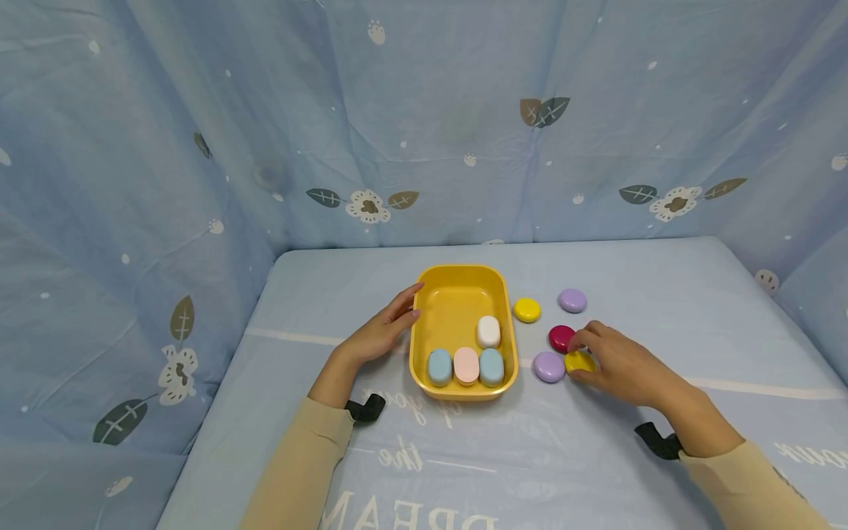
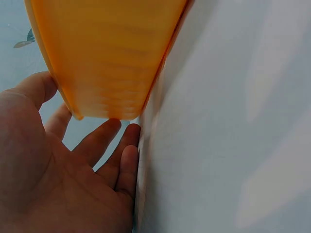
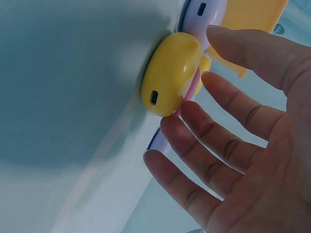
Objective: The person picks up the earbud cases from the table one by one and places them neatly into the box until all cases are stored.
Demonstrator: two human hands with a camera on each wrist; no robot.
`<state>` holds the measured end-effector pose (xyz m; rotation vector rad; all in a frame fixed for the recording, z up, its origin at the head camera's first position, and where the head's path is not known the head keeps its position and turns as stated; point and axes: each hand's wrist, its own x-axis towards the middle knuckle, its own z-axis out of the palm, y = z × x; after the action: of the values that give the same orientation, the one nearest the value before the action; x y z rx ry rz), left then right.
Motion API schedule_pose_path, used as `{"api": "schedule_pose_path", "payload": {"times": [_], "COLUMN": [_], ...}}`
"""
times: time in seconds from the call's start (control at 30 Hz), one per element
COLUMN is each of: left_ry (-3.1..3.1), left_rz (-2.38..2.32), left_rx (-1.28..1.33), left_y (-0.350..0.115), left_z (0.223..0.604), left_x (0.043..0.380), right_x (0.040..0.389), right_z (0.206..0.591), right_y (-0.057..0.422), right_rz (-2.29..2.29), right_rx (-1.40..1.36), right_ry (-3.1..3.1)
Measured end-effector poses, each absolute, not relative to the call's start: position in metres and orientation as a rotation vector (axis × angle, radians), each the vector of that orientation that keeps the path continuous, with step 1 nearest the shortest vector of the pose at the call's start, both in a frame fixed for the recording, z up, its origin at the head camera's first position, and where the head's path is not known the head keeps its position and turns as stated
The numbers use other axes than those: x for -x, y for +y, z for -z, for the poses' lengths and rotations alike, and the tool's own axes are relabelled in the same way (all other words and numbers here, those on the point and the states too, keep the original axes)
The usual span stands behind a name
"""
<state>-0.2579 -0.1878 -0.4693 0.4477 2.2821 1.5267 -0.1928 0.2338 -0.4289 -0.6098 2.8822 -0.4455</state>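
My left hand (image 1: 379, 333) rests against the left side of a yellow tray (image 1: 442, 294), its fingertips touching the rim. In the tray lie two blue rounded pieces (image 1: 439, 367), a pink one (image 1: 466, 366) and a white one (image 1: 489, 332). Over on the right, my right hand (image 1: 623, 361) reaches around a glossy yellow pebble-shaped piece (image 3: 170, 73) with a small dark slot in its side. Thumb and fingers are spread beside it; whether they touch it is hard to tell. Close by are a crimson piece (image 1: 561, 338) and a lilac piece (image 1: 549, 366).
Another yellow piece (image 1: 527, 310) lies near the tray's right rim, with a second lilac piece (image 1: 573, 300) farther right. A pale blue printed cloth (image 1: 424, 471) covers the table. Blue patterned fabric (image 1: 457, 125) hangs behind and at the sides.
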Motion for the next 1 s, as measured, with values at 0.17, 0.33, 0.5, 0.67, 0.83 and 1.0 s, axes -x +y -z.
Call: {"api": "schedule_pose_path", "payload": {"times": [0.17, 0.33, 0.5, 0.67, 0.83, 1.0], "left_ry": [2.293, 2.303, 2.309, 2.312, 2.329, 2.337], "left_rz": [-1.523, -1.514, -1.504, -1.496, -1.483, -1.474], "left_rx": [-0.457, -0.45, -0.44, -0.441, -0.439, -0.42], "left_y": [-0.1895, -0.1901, -0.1899, -0.1893, -0.1894, -0.1894], "left_z": [0.4723, 0.4728, 0.4706, 0.4709, 0.4715, 0.4727], "left_x": [0.2592, 0.2594, 0.2581, 0.2588, 0.2595, 0.26], "right_x": [0.1917, 0.1912, 0.1915, 0.1912, 0.1912, 0.1916], "right_z": [0.4318, 0.4336, 0.4351, 0.4367, 0.4379, 0.438], "right_y": [0.2346, 0.2347, 0.2348, 0.2355, 0.2358, 0.2362], "right_rz": [0.446, 0.445, 0.446, 0.449, 0.446, 0.451], "right_rx": [0.614, 0.615, 0.617, 0.612, 0.603, 0.598], "right_ry": [2.887, 2.892, 2.892, 2.884, 2.873, 2.858]}}
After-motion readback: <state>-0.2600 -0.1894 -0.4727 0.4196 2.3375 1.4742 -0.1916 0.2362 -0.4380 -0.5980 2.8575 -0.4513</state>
